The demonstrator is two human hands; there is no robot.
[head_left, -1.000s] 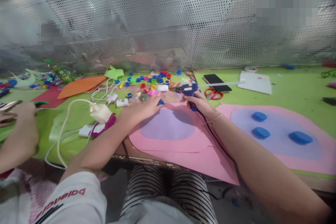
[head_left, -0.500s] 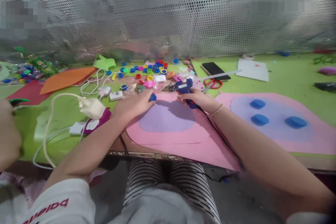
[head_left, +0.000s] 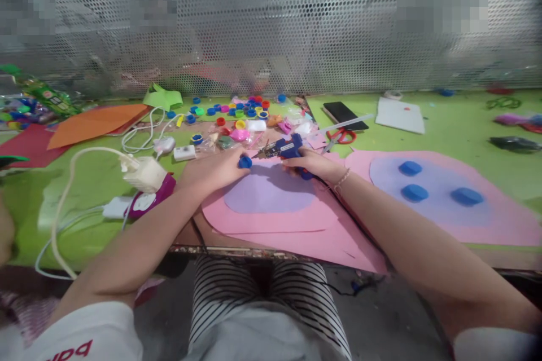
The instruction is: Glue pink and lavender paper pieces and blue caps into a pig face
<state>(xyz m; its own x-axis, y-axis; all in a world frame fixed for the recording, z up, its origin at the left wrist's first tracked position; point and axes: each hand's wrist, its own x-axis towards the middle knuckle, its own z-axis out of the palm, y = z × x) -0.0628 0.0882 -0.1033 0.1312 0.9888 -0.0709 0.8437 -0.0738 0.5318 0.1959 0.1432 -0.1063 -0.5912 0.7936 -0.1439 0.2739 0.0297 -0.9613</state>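
Observation:
My left hand (head_left: 224,170) pinches a blue bottle cap (head_left: 244,162) above the upper left edge of the papers. A blue hot glue gun (head_left: 289,148) is gripped in my right hand (head_left: 315,163), its nozzle pointing left, close to the cap. Below both hands lies a purple paper shape (head_left: 271,192) on a larger pink paper (head_left: 271,223). To the right, three blue caps (head_left: 415,193) rest on a second purple shape (head_left: 440,217), which also lies on pink paper (head_left: 514,225). The glue gun's black cord runs along my right forearm.
Loose coloured caps (head_left: 239,108) lie at the back, near red-handled scissors (head_left: 341,135), a black phone (head_left: 344,115) and a white pad (head_left: 400,114). On the left are a purple-and-white power strip (head_left: 150,197), white cables and orange paper (head_left: 99,123). A perforated metal panel (head_left: 271,22) stands behind.
The glue gun has moved left and slightly down, bringing its nozzle near the cap. My left hand has turned so more of the cap shows. The view has shifted slightly.

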